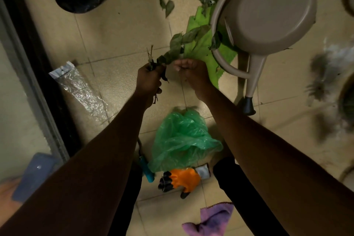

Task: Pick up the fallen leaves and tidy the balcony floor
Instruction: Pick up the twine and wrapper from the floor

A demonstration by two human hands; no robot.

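Both arms, the left arm and the right arm, are bare along all of their visible length, from the frame's edge to the wrist. The left hand and the right hand are bare too, knuckles and fingers uncovered. The forearms look long and lean, and the wide-angle lens broadens them toward the lower corners. Under them show two legs, the left leg and the right leg, in black trousers of plain, matt cloth. The dim light hides their seams and folds.
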